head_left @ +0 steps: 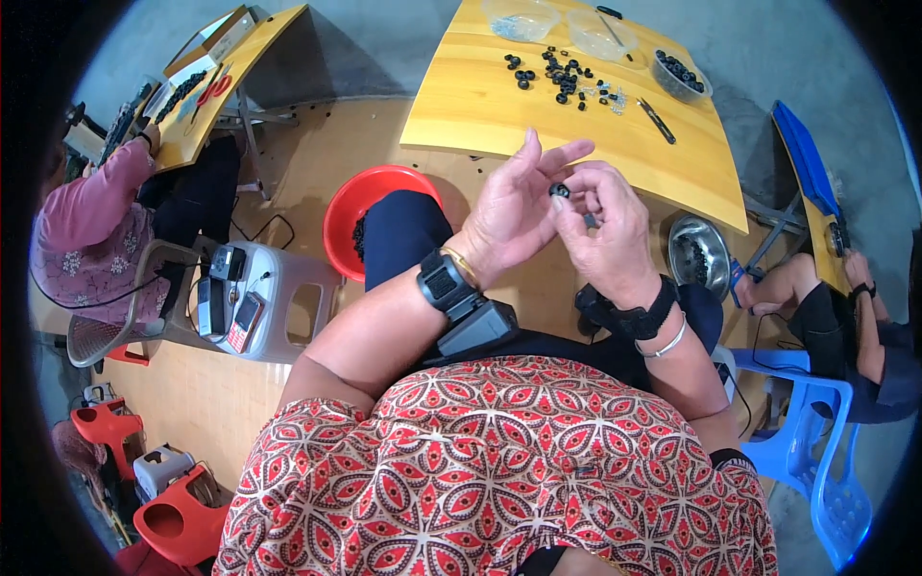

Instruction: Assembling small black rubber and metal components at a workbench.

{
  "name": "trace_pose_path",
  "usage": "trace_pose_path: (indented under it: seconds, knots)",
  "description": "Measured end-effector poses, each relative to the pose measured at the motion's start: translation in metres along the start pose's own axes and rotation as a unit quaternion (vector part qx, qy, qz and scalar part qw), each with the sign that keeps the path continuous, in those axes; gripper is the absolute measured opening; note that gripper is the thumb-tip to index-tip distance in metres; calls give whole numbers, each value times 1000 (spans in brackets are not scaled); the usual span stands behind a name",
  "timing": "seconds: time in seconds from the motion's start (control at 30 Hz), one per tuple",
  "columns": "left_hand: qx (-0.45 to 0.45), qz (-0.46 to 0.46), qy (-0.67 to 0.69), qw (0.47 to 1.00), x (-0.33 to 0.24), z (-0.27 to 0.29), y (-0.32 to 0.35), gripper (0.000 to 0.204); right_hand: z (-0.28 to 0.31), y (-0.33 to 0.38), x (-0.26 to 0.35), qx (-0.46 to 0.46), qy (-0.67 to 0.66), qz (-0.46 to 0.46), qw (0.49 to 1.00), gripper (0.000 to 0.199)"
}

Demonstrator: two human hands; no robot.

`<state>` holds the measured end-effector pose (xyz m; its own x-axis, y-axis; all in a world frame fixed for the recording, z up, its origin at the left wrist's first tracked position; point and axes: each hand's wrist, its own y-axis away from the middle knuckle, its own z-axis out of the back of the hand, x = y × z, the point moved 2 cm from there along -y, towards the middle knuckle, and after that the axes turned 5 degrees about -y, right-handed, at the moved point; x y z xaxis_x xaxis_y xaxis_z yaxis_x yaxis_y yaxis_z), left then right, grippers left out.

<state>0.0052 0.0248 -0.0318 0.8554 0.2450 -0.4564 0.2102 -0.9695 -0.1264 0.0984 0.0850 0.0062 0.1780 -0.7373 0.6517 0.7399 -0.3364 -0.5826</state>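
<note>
Above my lap, just off the near edge of the yellow wooden table [437,120], my right hand [615,230] pinches a small round black part [560,191] with a hole-like centre between thumb and fingers. Close beside it my left hand [509,211] is open, palm turned up and fingers stretched out, some of them partly hidden by the right hand. On the table lie several similar loose black parts [567,77] and a scatter of small clear pieces [607,96]. A dark slim tool [657,121] rests to their right.
Clear plastic bowls [520,17] stand at the table's back; another bowl [682,75] holds black parts. A red basin [341,216] sits by my left knee, a metal bowl [698,254] by my right. Co-workers sit left [101,230] and right [864,336], near a blue chair [802,442].
</note>
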Motion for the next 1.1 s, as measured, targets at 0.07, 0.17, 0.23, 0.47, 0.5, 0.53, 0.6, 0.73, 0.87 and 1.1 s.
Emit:
trace_pose_path:
  seconds: [0.07, 0.17, 0.23, 0.47, 0.5, 0.53, 0.6, 0.73, 0.87, 1.1]
  knots:
    - [-11, -30, -98, 995, -1, 9, 1, 56, 12, -3, 2, 4, 42, -4, 999, 15]
    - [-1, -19, -123, 992, -5, 9, 10, 37, 19, -2, -6, 11, 74, -9, 997, 16]
    - [-21, 0, -145, 989, -3, 5, 11, 27, 21, -1, -4, 14, 59, -26, 998, 17]
    - [-48, 15, -102, 994, -2, 9, 9, 22, 21, 0, -2, 31, -45, -27, 998, 12]
    - [-31, 13, -104, 994, -2, 11, 10, 25, 22, 2, -4, 26, -106, -44, 993, 11]
    - [-13, 11, -106, 994, -3, 11, 11, 27, 24, 4, -7, 26, -105, -44, 993, 11]
    - [-4, 16, -102, 995, -2, 10, 11, 27, 26, 8, -14, 51, -248, -164, 953, 13]
    - [-43, 23, -99, 994, -1, 1, 14, 21, 32, 8, -16, 34, -380, -216, 899, 13]
    - [2, 19, -108, 994, -4, 3, 16, 27, 40, 8, -22, 90, -454, -244, 852, 20]
    - [-14, 16, -128, 992, -1, -6, 18, 23, 40, 8, -28, 60, -543, -239, 803, 28]
